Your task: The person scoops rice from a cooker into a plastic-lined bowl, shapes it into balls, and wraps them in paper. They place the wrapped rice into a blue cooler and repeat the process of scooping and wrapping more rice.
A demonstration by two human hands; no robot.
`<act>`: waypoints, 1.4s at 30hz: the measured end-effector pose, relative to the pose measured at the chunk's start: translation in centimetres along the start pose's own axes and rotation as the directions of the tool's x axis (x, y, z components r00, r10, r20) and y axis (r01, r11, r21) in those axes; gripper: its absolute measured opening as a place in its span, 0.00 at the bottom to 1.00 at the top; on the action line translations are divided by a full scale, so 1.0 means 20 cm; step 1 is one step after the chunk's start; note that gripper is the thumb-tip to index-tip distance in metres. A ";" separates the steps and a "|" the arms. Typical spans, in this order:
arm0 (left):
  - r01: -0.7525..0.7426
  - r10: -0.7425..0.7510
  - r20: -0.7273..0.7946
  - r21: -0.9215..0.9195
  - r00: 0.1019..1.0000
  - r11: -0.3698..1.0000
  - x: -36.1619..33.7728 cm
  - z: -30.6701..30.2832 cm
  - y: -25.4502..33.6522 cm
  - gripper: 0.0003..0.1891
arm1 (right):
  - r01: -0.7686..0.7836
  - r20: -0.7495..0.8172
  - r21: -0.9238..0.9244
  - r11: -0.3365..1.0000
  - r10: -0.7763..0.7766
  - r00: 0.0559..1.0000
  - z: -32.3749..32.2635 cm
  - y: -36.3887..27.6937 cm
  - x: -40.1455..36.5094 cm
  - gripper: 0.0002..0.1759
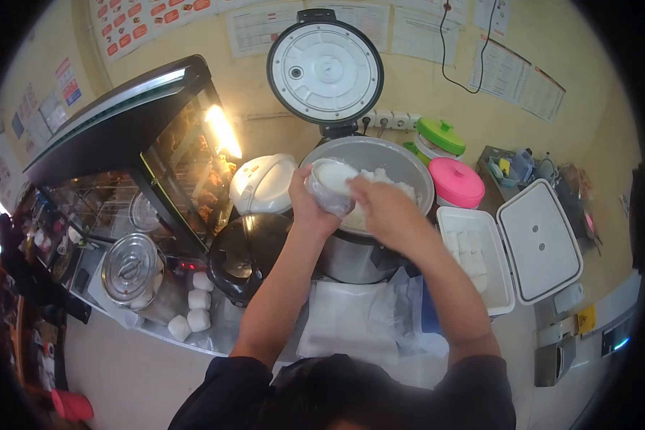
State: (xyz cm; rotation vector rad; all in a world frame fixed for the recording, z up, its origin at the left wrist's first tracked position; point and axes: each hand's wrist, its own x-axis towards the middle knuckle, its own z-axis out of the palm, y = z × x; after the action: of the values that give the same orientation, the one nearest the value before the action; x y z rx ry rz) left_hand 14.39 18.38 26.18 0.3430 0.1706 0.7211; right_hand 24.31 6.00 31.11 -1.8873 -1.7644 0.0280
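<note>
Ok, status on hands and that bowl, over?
Left hand gripping plastic-wrapped bowl above open rice cooker. Right hand against the bowl's rim, grip unclear. Nothing between hands and cooker.

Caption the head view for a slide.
Left hand holds a plastic-covered bowl above the open rice cooker, right hand beside it over the cooked rice.
</note>
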 end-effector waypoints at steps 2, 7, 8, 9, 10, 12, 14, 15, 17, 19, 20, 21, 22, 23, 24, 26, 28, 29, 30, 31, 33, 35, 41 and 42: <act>-0.066 0.065 0.008 0.084 0.998 0.994 -0.03 0.01 -0.02 0.26 | 0.012 0.026 -0.003 1.000 -0.012 1.000 0.07 -0.03 -0.01 0.15; -0.042 0.041 0.009 0.201 0.999 0.979 -0.11 -0.05 0.01 0.26 | -0.046 0.136 0.159 0.986 0.024 0.990 0.03 -0.03 -0.03 0.14; -0.041 0.039 0.012 0.207 0.999 0.978 -0.14 -0.05 0.02 0.25 | -0.034 0.081 0.147 0.989 0.022 0.996 -0.01 -0.02 -0.02 0.14; -0.041 0.038 0.019 0.201 0.999 0.979 -0.14 -0.05 0.02 0.26 | -0.022 0.026 0.132 0.991 0.019 0.999 -0.04 -0.02 -0.01 0.14; -0.040 0.036 0.022 0.190 0.999 0.981 -0.14 -0.06 0.02 0.26 | -0.013 -0.023 0.114 0.993 0.016 1.000 -0.06 -0.01 -0.02 0.13; -0.039 0.033 0.037 0.168 0.999 0.985 -0.16 -0.10 0.02 0.27 | -0.014 0.085 0.198 0.980 -0.003 0.996 0.04 0.03 -0.03 0.13; -0.067 0.056 0.081 0.141 0.995 0.988 -0.16 -0.14 0.07 0.27 | 0.008 0.128 0.270 0.963 -0.044 0.991 0.03 0.03 -0.02 0.13; -0.109 0.103 0.055 0.119 0.993 0.987 -0.19 -0.11 0.07 0.26 | 0.012 0.086 0.307 0.952 -0.040 0.996 0.05 0.02 -0.02 0.13; -0.171 0.167 0.036 0.130 0.985 0.977 -0.18 -0.10 0.06 0.25 | 0.019 0.006 0.376 0.926 -0.023 1.000 0.16 -0.01 -0.07 0.14; -0.204 0.204 0.012 0.079 0.979 0.976 -0.21 -0.12 0.04 0.24 | -0.100 0.113 0.422 0.901 0.057 0.992 0.16 -0.06 -0.08 0.13; -0.209 0.209 0.002 0.029 0.978 0.977 -0.22 -0.14 0.04 0.23 | -0.088 0.084 0.426 0.900 0.058 0.995 0.13 -0.09 -0.08 0.13; -0.216 0.216 -0.001 -0.015 0.976 0.976 -0.23 -0.15 0.06 0.23 | -0.071 0.046 0.432 0.899 0.056 0.997 0.09 -0.11 -0.08 0.13; -0.272 0.273 -0.012 0.057 0.962 0.961 -0.22 -0.15 0.06 0.22 | -0.051 0.005 0.439 0.897 0.055 0.998 0.08 -0.13 -0.06 0.13; -0.322 0.329 -0.030 0.126 0.944 0.938 -0.22 -0.16 0.05 0.22 | -0.025 0.014 0.435 0.900 0.021 1.000 0.11 -0.15 -0.05 0.14; -0.360 0.377 -0.056 0.198 0.924 0.912 -0.25 -0.18 0.03 0.21 | -0.009 0.033 0.436 0.900 -0.005 0.999 0.17 -0.19 -0.05 0.14; -0.361 0.368 -0.035 0.125 0.929 0.924 -0.30 -0.24 0.11 0.23 | 0.018 0.099 0.380 0.925 -0.060 0.993 0.17 -0.19 -0.04 0.15; -0.422 0.450 -0.145 0.191 0.881 0.886 -0.40 -0.25 0.14 0.27 | 0.071 0.008 0.101 0.992 -0.072 0.997 0.12 -0.03 0.08 0.18; -0.432 0.456 -0.100 0.197 0.884 0.880 -0.45 -0.29 0.17 0.28 | 0.066 0.012 0.050 0.997 -0.067 0.998 0.13 0.12 0.17 0.21; -0.437 0.457 -0.065 0.200 0.887 0.877 -0.52 -0.33 0.19 0.28 | 0.126 -0.109 0.071 0.989 -0.118 0.987 0.17 0.24 0.25 0.23; -0.427 0.450 -0.094 0.193 0.888 0.883 -0.60 -0.34 0.19 0.29 | 0.092 0.114 -0.011 0.996 -0.090 0.989 0.15 0.30 0.31 0.26; -0.417 0.443 -0.098 0.211 0.891 0.884 -0.73 -0.38 0.19 0.31 | 0.167 -0.203 -0.554 0.816 -0.326 0.923 0.31 0.53 0.35 0.21; -0.410 0.438 -0.054 0.266 0.898 0.873 -0.89 -0.44 0.17 0.32 | 0.070 -0.317 -0.726 0.684 -0.423 0.849 0.41 0.67 0.39 0.18; -0.254 0.284 -0.132 0.206 0.950 0.945 -1.21 -0.65 0.03 0.35 | -0.205 -0.173 -0.627 0.752 0.122 0.977 0.27 0.44 0.38 0.19; -0.224 0.264 -0.165 0.225 0.950 0.948 -1.24 -0.68 -0.01 0.35 | -0.303 0.018 -0.559 0.772 0.376 0.926 0.20 0.34 0.36 0.20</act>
State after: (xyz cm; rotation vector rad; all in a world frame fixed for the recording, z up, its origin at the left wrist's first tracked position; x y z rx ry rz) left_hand -7.54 4.97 14.44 0.4960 0.3933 0.9877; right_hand 30.02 14.24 27.60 -2.6650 -1.5890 -0.2560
